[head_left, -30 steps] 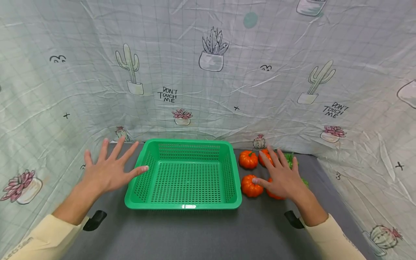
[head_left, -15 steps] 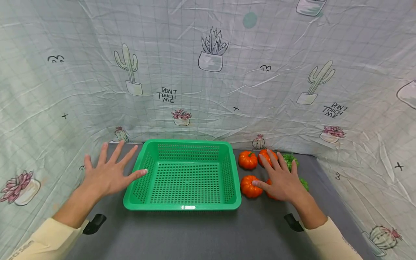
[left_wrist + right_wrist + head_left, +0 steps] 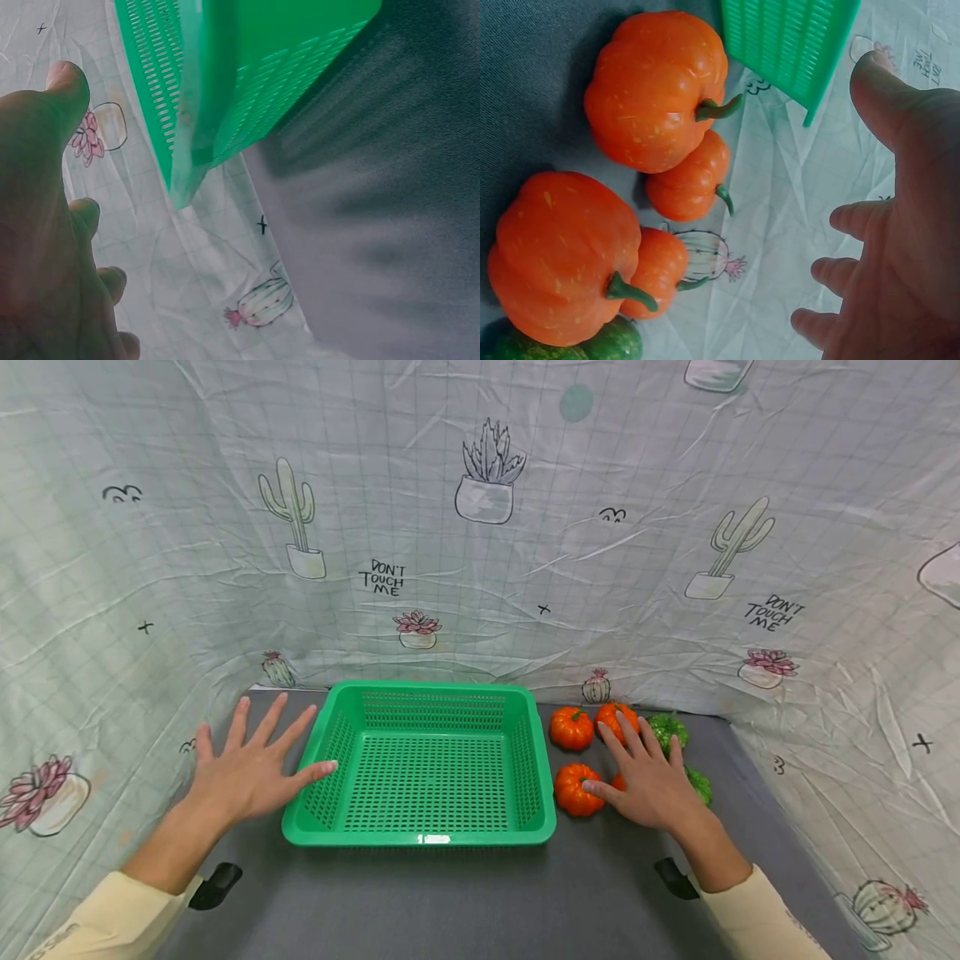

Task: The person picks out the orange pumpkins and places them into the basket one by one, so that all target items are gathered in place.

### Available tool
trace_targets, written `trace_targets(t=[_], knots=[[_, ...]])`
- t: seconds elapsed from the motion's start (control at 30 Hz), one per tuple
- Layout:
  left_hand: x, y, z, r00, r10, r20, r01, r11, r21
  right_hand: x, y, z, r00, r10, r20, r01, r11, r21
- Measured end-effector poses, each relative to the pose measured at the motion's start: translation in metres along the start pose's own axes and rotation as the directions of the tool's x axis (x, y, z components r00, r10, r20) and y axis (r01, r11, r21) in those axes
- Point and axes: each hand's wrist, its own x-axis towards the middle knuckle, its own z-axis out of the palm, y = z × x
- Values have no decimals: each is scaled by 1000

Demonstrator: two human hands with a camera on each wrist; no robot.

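Observation:
My left hand, fingers spread, hovers by the left wall of a green plastic basket. The left wrist view has that hand holding nothing, apart from the basket's rim. Over the orange pumpkins on the right, my right hand hovers with spread fingers and partly hides some of them. In the right wrist view several small orange pumpkins with green stems lie on the table, and the hand is clear of them. Two green bumpy pumpkins sit farthest right, partly behind the hand.
A dark grey cloth covers the table. Pale curtain printed with cacti hangs behind and along both sides. Under each wrist a black strap end shows by the cream sleeves.
Both hands have sunk slightly toward me in the head view, fingers still spread. More of the green pumpkins shows past the right hand. The basket and pumpkins stay in place.

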Motion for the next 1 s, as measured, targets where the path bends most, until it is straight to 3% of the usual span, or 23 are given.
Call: trace_targets(t=[0.7,1.0], knots=[[2,-7,15,1000,20,1,-20,1000,6,-3,2,20,999,-38,-30,38,999,21],[2,-13,18,999,21,40,-19,998,-53,-6,0,28,996,-69,-65,70,997,14]])
